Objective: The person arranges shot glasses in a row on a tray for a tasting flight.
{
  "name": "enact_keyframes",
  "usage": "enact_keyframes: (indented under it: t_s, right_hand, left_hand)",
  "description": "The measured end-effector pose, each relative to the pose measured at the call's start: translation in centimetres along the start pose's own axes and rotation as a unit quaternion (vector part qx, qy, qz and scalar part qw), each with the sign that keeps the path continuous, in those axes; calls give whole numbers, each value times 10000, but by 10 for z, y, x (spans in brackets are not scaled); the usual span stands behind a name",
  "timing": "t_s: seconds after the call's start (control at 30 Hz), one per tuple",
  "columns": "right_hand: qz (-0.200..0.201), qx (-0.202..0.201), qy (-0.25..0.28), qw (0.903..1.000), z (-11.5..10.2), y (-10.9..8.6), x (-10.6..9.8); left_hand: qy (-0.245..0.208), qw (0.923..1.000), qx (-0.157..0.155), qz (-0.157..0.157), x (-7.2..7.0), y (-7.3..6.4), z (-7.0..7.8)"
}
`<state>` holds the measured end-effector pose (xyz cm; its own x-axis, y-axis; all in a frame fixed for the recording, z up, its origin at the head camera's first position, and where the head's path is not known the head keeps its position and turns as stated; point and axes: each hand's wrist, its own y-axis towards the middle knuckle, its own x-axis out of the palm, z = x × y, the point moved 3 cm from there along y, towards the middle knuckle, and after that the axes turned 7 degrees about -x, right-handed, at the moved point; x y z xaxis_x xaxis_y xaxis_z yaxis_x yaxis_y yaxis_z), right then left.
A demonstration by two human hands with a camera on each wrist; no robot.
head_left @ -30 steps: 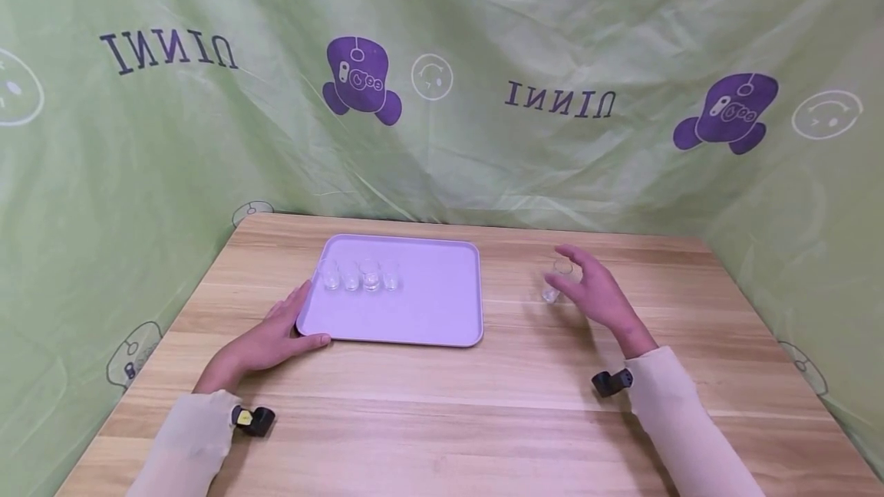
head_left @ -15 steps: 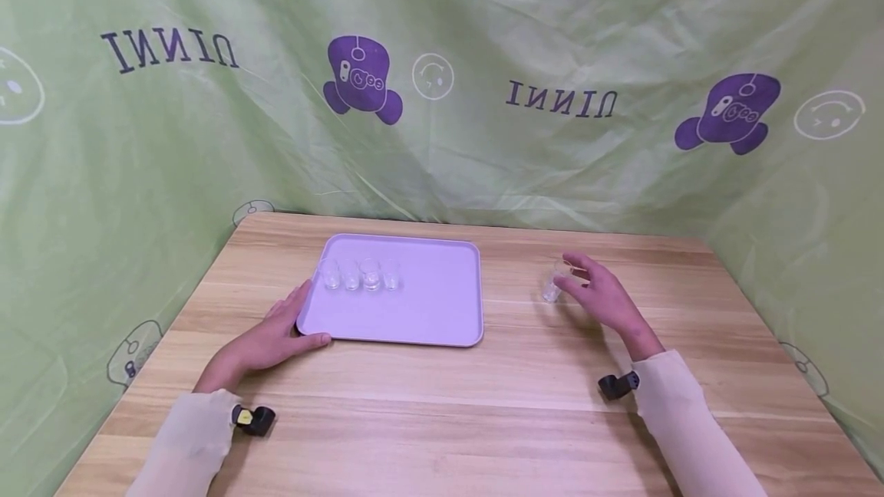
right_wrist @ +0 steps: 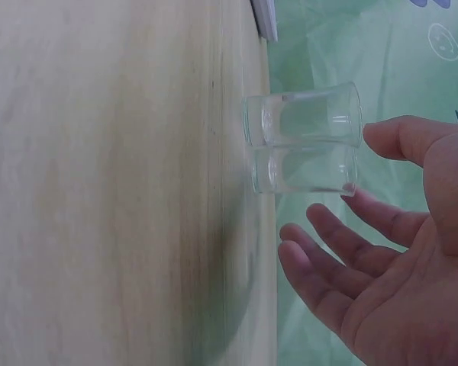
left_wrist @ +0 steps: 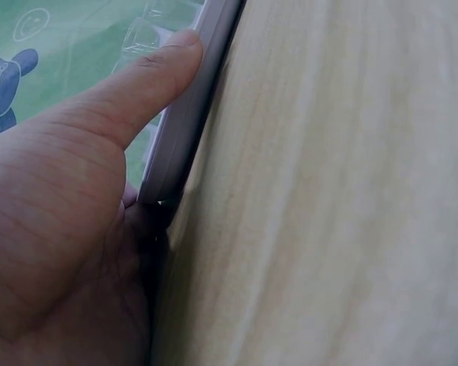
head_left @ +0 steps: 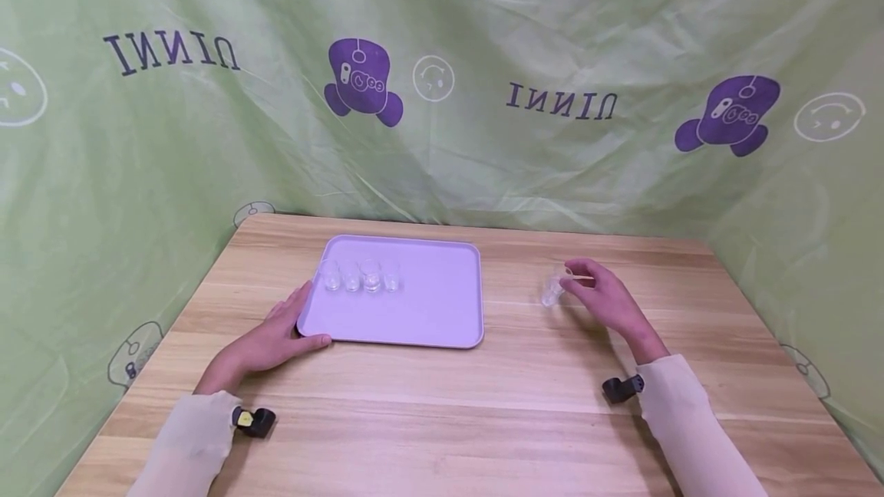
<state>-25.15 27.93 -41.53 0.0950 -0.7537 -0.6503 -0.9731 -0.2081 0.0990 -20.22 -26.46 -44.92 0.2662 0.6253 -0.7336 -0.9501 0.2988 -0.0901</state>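
Note:
In the head view, my right hand (head_left: 611,301) is at two small clear shot glasses (head_left: 552,290) on the table, right of the tray. The right wrist view shows these glasses (right_wrist: 313,118) side by side; my thumb touches one rim and my index finger the other, pinching them. The other fingers of that hand (right_wrist: 401,282) are loosely bent. My left hand (head_left: 269,340) lies along the front left corner of a lilac tray (head_left: 435,305), its thumb (left_wrist: 156,72) on the rim. On the tray's left half stands a row of several clear shot glasses (head_left: 371,279).
All of this is on a wood-grain table (head_left: 428,420). A green curtain (head_left: 442,167) with purple prints hangs behind it and on both sides. Black wrist cameras (head_left: 257,422) are strapped at both sleeves.
My right hand's thumb and fingers have drawn together at the glass rims, and its wrist has shifted slightly right and toward me. The left hand and tray have stayed put.

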Motion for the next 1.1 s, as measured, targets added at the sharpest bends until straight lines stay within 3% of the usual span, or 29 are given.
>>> enact_keyframes:
  t_s: [0.33, 0.73, 1.1]
  right_hand:
    - [62, 81, 56, 9999, 2, -7, -2]
    - [-219, -467, 432, 9977, 7, -4, 3]
    - [-148, -474, 423, 9979, 11, 4, 6]
  left_hand:
    - [60, 9999, 89, 51, 1, -1, 0]
    - [42, 9999, 86, 42, 2, -1, -2]
    - [53, 10000, -12, 9, 0, 0, -1]
